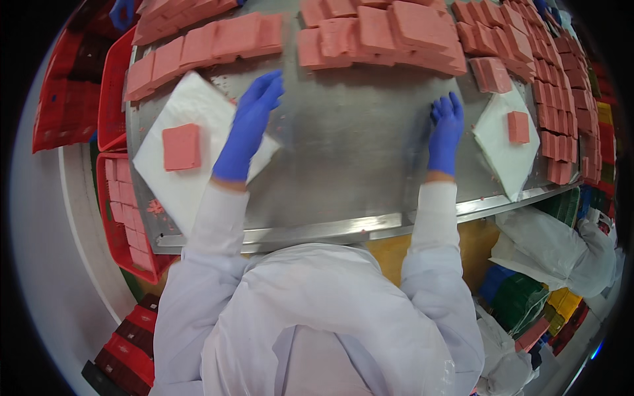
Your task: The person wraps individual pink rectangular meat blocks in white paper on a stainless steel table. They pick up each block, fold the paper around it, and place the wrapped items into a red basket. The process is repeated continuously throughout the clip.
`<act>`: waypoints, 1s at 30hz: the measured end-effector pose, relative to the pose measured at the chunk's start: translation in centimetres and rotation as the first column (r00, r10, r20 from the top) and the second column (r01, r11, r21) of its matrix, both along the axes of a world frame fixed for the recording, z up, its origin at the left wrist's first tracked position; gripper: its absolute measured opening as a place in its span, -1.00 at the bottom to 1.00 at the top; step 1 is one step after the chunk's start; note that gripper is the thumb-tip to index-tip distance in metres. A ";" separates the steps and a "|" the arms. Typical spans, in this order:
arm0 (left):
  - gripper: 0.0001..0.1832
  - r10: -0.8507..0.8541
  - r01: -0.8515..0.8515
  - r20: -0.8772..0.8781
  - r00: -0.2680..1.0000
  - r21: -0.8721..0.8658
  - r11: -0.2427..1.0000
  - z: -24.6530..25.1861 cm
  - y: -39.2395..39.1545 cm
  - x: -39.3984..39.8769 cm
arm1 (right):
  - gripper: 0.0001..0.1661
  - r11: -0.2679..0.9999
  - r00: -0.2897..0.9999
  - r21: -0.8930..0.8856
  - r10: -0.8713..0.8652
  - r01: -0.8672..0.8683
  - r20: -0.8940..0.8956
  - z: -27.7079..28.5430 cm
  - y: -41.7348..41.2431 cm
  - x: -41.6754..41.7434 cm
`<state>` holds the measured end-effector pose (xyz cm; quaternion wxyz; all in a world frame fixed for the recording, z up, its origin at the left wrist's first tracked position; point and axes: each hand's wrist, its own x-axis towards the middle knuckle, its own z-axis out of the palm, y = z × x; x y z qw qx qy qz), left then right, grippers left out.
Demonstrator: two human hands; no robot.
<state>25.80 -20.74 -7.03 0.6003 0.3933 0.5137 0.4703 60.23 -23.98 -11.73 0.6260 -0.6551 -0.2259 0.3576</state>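
My left hand [250,121], in a blue glove, hovers over the right corner of a white sheet [208,104] and holds nothing. On that sheet lies a pink block [181,147] that looks like processed meat. My right hand [446,131], also gloved in blue, is over the steel table [342,148] with empty, slightly curled fingers. To its right, a second white sheet [500,133] carries a smaller pink block [518,127]. Beyond my hands stand a row of pink blocks [198,44] and a stacked pile of them [381,37].
Many more pink blocks [554,104] line the right side. Red crates [113,99] stand along the left edge, one filled with pink blocks [126,208]. A co-worker's blue glove [121,15] shows at top left. People in white [559,242] are at right, near coloured crates [515,297].
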 end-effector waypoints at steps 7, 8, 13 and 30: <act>-0.70 0.301 -0.199 0.153 0.941 -0.468 0.861 -2.2 9.4 8.4 | -0.45 0.965 0.914 -0.002 0.249 -0.262 0.319 -2.0 12.7 12.0; -0.70 0.279 -0.164 0.186 0.942 -0.469 0.868 -3.3 10.1 7.6 | -0.44 0.977 0.953 -0.100 0.208 -0.190 0.220 -2.0 13.9 12.4; -0.63 0.240 -0.154 0.365 0.899 -0.250 0.956 -4.0 9.8 9.2 | -0.64 0.833 0.687 -0.204 0.542 -0.514 0.484 -1.8 16.2 15.3; -0.36 0.284 0.305 -0.743 0.606 0.546 0.780 -4.2 9.6 12.0 | -0.06 0.867 0.446 0.013 0.243 -0.498 0.861 3.3 9.6 3.8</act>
